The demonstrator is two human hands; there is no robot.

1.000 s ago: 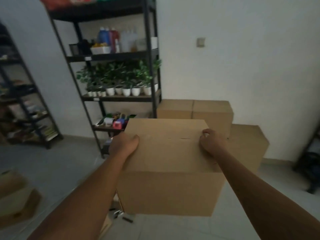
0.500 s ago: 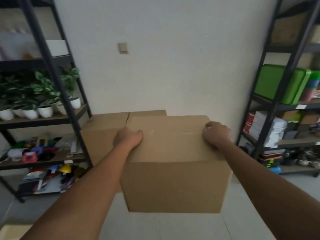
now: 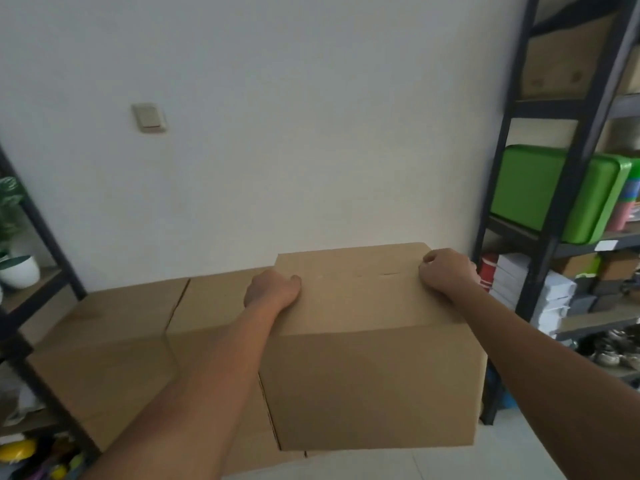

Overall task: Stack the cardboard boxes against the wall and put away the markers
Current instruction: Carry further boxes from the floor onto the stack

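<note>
I carry a brown cardboard box (image 3: 374, 382) in front of me, held off the floor. My left hand (image 3: 273, 289) grips its top left edge and my right hand (image 3: 446, 271) grips its top right edge. Behind it and to the left, two more cardboard boxes (image 3: 117, 344) stand side by side against the white wall (image 3: 277, 133). The carried box overlaps the right one of them. No markers can be made out.
A black metal shelf unit (image 3: 540, 237) stands close on the right with a green case (image 3: 550, 192), white boxes and small items. Another black shelf (image 3: 31, 306) on the left holds white plant pots (image 3: 19, 271). Pale floor tiles (image 3: 450, 465) show below.
The view has swung right and closed in on the wall. The stacked boxes now lie left of the carried box, and the right shelf is much nearer. Both hands keep their grip.
</note>
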